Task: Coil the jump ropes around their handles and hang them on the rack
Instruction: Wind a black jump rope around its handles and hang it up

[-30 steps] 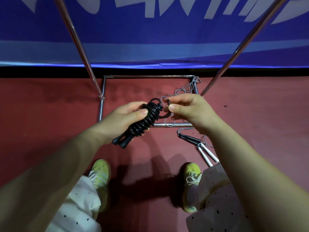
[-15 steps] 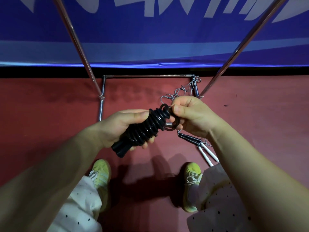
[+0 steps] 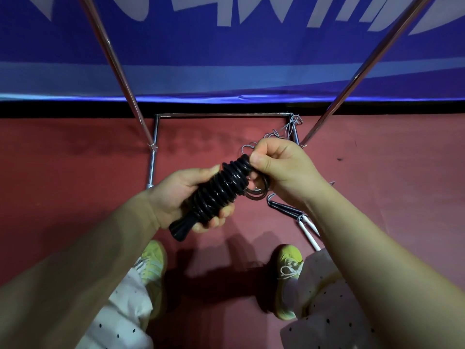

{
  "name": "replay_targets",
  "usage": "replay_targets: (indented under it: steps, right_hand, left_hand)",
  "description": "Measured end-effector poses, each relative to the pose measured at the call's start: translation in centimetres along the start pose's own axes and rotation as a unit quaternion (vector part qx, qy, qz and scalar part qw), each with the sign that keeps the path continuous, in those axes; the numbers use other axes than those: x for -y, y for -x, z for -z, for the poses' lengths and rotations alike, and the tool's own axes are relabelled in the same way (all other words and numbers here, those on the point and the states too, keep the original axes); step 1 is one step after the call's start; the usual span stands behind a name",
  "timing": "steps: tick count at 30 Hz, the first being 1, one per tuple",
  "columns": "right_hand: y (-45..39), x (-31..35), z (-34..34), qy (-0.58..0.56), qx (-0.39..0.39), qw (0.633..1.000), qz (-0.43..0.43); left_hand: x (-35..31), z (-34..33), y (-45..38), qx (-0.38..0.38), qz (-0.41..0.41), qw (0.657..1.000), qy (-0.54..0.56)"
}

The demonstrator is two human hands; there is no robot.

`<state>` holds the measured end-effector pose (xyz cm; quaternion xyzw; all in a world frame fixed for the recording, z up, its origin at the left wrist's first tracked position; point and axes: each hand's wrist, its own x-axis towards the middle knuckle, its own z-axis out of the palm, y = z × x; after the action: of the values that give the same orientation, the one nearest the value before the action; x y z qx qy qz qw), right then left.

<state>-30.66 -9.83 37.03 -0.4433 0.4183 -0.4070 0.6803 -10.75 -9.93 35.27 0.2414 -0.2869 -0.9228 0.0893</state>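
Note:
A black jump rope (image 3: pixel 216 192) is coiled tightly around its handles, whose ends stick out at the lower left. My left hand (image 3: pixel 183 197) grips the coiled bundle around its middle. At the top end, my right hand (image 3: pixel 281 170) pinches the last black loop, and a small loop hangs below the fingers. A second jump rope (image 3: pixel 286 210), with dark and white handles and a thin grey cord, lies on the red floor under my right forearm. The metal rack (image 3: pixel 120 69) rises in front of me with two slanted poles.
The rack's rectangular base frame (image 3: pixel 224 114) sits on the red floor against a blue banner wall (image 3: pixel 226 59). Grey cord is tangled at the frame's right corner (image 3: pixel 292 127). My two feet in yellow-green shoes stand just below the hands.
The bundle has dropped lower and tilted more upright. My right hand has turned over the top end, pulling the last loop tighter against the coils.

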Motion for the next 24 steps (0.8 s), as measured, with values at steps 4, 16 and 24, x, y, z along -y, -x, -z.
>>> replay_targets:
  steps: [4,16,24]
  right_hand:
    - [0.0,-0.7,-0.7,-0.067,-0.027,0.997,0.0]
    - [-0.1,-1.6,0.5,-0.158,0.053,0.986,-0.004]
    - [-0.4,-1.9,-0.4,-0.167,-0.024,0.984,-0.06]
  left_hand:
    - [-0.2,-0.2,-0.4,-0.005,-0.002,1.0,-0.003]
    - [-1.0,0.3,-0.2,-0.005,-0.036,0.999,0.021]
    - [-1.1,-0.9,0.2,-0.132,-0.007,0.987,-0.096]
